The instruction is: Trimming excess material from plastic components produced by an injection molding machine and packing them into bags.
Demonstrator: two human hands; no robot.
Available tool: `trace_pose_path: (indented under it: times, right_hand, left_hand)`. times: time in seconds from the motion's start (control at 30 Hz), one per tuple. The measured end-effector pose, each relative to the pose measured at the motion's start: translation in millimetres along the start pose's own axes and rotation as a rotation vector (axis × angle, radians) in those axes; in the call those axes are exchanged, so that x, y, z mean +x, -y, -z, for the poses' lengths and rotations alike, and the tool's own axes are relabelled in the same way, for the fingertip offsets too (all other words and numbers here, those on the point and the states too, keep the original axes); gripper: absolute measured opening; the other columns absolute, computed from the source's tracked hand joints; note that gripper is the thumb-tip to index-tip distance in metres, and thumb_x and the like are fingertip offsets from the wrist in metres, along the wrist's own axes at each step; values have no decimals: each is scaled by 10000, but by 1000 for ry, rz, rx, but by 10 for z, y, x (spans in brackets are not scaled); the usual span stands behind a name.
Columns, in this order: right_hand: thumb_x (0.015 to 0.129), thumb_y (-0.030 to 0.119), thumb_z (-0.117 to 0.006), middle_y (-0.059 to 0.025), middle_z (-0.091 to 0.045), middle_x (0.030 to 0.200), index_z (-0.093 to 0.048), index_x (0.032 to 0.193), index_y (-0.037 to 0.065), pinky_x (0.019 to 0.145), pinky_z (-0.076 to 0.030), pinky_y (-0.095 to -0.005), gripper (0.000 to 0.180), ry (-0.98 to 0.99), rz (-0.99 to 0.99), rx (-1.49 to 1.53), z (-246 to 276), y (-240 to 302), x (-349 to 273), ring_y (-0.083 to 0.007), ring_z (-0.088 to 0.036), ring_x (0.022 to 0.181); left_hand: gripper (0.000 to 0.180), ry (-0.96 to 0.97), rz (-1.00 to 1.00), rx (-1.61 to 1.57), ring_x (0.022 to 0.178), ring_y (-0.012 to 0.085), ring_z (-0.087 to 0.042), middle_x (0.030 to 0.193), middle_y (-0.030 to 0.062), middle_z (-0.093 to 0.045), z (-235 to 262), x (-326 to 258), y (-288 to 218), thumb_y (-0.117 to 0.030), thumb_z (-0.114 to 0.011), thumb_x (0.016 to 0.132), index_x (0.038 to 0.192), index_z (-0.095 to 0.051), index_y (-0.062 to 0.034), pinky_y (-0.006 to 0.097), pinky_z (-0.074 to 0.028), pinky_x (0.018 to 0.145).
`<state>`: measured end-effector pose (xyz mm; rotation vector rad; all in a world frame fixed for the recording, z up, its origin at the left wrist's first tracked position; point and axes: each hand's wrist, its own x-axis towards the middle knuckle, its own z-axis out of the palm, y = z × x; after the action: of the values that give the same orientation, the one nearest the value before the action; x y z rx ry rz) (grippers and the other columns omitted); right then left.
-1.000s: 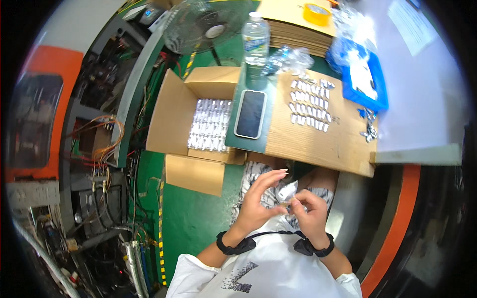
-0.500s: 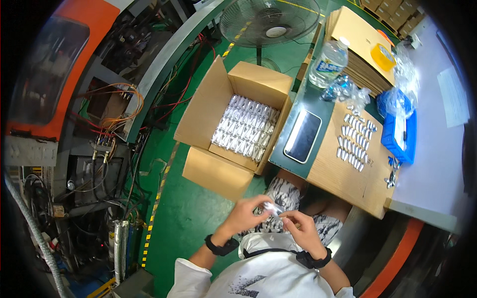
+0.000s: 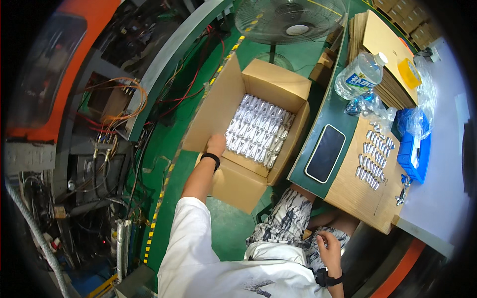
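Observation:
My left hand [image 3: 215, 144] reaches into the near left corner of an open cardboard box [image 3: 233, 186]. Its fingers are curled downward, and what they hold, if anything, is hidden. Beside it, rows of small shiny silver parts in clear wrapping [image 3: 258, 130] fill the box. My right hand [image 3: 330, 251] hovers above my lap, loosely bent, thumb apart from the fingers, with nothing visible in it. On a cardboard sheet [image 3: 360, 198] over the table to the right, several small silver metal parts [image 3: 371, 164] lie in rows.
A phone [image 3: 325, 153], a clear bottle [image 3: 358, 77], yellow tape [image 3: 409, 73], stacked flat cardboard [image 3: 392, 54] and a blue tray [image 3: 413, 161] are on the table. A fan [image 3: 297, 30] stands beyond the box. Machinery with cables [image 3: 107, 129] lines the left side.
Both hands were together over my lap, holding a small clear-wrapped item. My left hand has since moved forward and left into the box; my right has dropped back toward my right thigh.

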<state>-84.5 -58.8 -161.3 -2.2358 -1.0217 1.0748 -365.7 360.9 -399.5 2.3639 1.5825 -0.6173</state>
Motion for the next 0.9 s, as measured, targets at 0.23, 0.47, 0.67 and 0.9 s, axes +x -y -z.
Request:
trace_pose_path:
  times: [0.23, 0.47, 0.67, 0.9]
  right_hand:
    - [877, 72, -610, -135, -661, 802, -639, 988, -30, 634, -485, -293, 154, -151, -169, 46, -11, -223, -294, -184, -622, 679]
    - [881, 90, -608, -138, -664, 784, -639, 994, -40, 640, -491, -306, 175, -255, -344, 65, -39, -332, -597, -199, -637, 692]
    - [894, 91, -599, -175, -647, 852, -623, 1016, -45, 704, -490, -337, 184, -307, -369, 50, 1, -356, -654, -270, -631, 760]
    - [902, 79, -574, -172, -642, 849, -625, 981, -33, 693, -481, -346, 146, -379, -371, 29, 64, -252, -781, -285, -619, 742]
  left_hand:
    - [219, 258, -320, 374, 948, 266, -680, 1030, 106, -699, -723, 253, 142, -127, -526, 891, 967, -730, -96, 391, -563, 758]
    - [226, 343, -504, 330, 905, 299, -682, 973, 139, -702, -818, 274, 69, -144, -526, 866, 944, -724, -68, 416, -548, 793]
    - [178, 379, -512, 182, 963, 337, -654, 1013, 183, -678, -954, 252, 324, -144, -615, 814, 932, -709, -49, 432, -528, 851]
    - [195, 363, -383, 177, 976, 333, -650, 1035, 168, -674, -768, 221, 299, -156, -641, 795, 948, -702, -52, 430, -533, 845]
